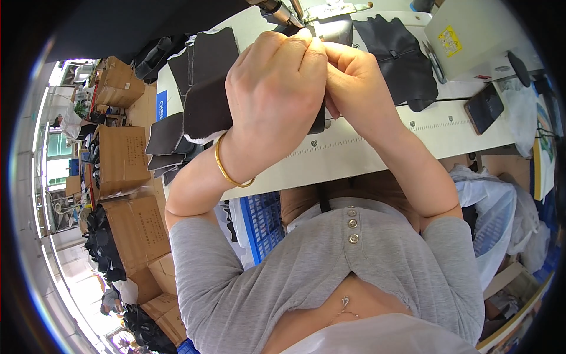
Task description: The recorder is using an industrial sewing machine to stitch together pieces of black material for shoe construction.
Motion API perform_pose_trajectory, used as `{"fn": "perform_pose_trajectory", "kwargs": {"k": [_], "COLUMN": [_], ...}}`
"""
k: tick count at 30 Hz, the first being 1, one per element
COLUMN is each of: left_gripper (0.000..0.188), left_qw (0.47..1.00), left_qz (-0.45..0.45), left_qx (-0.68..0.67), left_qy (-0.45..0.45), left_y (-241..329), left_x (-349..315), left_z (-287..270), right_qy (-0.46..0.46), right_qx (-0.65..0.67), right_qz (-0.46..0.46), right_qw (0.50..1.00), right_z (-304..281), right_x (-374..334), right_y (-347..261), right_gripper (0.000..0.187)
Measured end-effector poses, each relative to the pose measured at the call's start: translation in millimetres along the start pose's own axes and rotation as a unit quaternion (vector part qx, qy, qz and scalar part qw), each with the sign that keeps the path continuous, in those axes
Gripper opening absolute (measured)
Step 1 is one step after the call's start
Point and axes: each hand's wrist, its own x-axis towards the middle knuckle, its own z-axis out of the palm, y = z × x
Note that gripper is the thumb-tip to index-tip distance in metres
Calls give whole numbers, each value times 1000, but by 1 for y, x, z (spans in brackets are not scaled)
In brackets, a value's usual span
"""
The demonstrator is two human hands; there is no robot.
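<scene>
My left hand, with a gold bangle on its wrist, and my right hand meet at the sewing machine's needle area. Both are closed, fingertips pinched together just in front of the presser foot. What sits between the fingertips is hidden or too small to name. Below the hands, part of a dark leather-like piece shows on the white machine table. To the left of my left hand lie dark brown pieces with pale, rough edges. Right of my right hand lies a black leather piece with a small strap.
A pair of thread snips lies beside the black piece. Farther right, a phone rests near the table edge, below a pale machine housing. A blue crate stands under the table. Cardboard boxes are stacked at left.
</scene>
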Motion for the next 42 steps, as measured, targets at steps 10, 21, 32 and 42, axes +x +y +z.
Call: {"fn": "perform_pose_trajectory", "kwargs": {"k": [10, 21, 32, 42], "left_gripper": [27, 24, 38, 62], "left_qw": [1000, 999, 964, 491], "left_qz": [0, -23, -260, -567], "left_qx": [9, 27, -8, -660], "left_qy": [14, 31, -59, 49], "left_y": [-2, 2, 3, 36], "left_x": [-2, -4, -30, -139], "left_z": [4, 7, 4, -27], "right_qy": [3, 2, -57, -2], "right_qx": [12, -7, -105, -31], "right_qz": [9, 10, -28, 115], "right_qw": [1000, 1000, 992, 993], "right_z": [-1, -2, -1, -26], "right_x": [2, -2, -20, -45], "right_y": [2, 0, -1, 51], "right_gripper": [20, 21, 26, 31]}}
